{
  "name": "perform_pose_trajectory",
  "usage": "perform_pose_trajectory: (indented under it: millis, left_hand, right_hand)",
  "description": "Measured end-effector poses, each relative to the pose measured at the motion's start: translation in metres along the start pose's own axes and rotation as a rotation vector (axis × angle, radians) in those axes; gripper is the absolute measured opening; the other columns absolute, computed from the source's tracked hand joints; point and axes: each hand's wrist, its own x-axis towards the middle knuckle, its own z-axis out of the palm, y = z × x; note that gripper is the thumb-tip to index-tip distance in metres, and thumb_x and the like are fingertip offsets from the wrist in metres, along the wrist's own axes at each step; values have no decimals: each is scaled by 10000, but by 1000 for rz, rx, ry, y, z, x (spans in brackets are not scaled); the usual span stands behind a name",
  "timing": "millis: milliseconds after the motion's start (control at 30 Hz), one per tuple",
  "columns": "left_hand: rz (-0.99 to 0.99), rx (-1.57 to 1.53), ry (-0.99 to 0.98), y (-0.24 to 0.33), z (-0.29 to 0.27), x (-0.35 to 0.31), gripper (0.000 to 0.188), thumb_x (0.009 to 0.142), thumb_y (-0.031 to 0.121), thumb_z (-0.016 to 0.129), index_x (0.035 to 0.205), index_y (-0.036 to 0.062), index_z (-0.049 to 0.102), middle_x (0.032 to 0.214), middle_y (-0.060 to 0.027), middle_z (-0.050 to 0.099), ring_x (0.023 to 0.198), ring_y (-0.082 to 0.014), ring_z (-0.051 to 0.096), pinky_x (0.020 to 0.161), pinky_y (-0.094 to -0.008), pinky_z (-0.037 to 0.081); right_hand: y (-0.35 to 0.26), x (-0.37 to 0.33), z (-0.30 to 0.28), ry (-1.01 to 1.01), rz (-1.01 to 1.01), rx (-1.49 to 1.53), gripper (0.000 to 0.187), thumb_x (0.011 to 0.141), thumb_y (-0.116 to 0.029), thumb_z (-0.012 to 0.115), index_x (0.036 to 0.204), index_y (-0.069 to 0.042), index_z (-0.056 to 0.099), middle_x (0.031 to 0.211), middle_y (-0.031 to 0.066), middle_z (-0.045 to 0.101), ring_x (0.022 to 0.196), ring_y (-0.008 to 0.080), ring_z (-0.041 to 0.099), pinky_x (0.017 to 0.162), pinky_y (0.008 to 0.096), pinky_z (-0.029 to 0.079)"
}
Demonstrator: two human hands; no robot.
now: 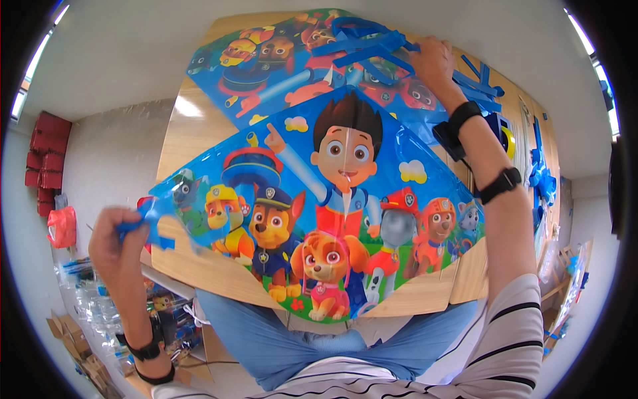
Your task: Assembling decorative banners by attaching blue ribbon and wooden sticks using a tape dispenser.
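Blue strip (159, 238): likely light, limp; take by one end. Left grip (123, 241): clamped on it. Right grip (433, 66): at ribbon pile (362, 45), closure unclear from here. Printed sheet (299, 199): probably slippery.

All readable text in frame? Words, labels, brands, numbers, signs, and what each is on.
No words or numbers that I can read.
Signs only: paw-print emblems on the near cartoon sheet, such as on the dark blue cap and red hat printed there.
Clear plastic packages, lower left: too small and blurred to read.
Yellow-and-black item by the right forearm: any marking too small to read.
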Motion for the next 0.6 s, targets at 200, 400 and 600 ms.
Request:
perform_pose_trajectory:
  millis: [200, 400, 600]
  left_hand:
    - [262, -130, -199, 47, 51, 40, 131, 788, -56, 632, 909, -11, 610, 843, -29, 625, 754, -83, 583, 669, -233, 477]
    - [152, -368, -346, 51, 93, 49, 97, 773, -31, 668, 858, -5, 627, 807, -14, 641, 736, -61, 579, 647, -222, 465]
    - [33, -414, -454, 59, 105, 41, 103, 767, -44, 685, 849, 4, 645, 780, -14, 634, 722, -63, 565, 634, -215, 442]
  right_hand:
    - [-74, -51, -92, -307, -59, 832, 228, 839, -247, 686, 924, -42, 741, 958, 84, 700, 819, 173, 657, 717, 328, 510]
    - [-163, -126, -169, -505, -143, 1548, 250, 832, -202, 711, 1020, -38, 724, 877, 19, 705, 772, 117, 623, 676, 286, 500]
    - [-146, -160, -148, -530, -25, 1289, 194, 825, -90, 660, 990, 2, 705, 756, 57, 667, 692, 142, 608, 624, 302, 481]
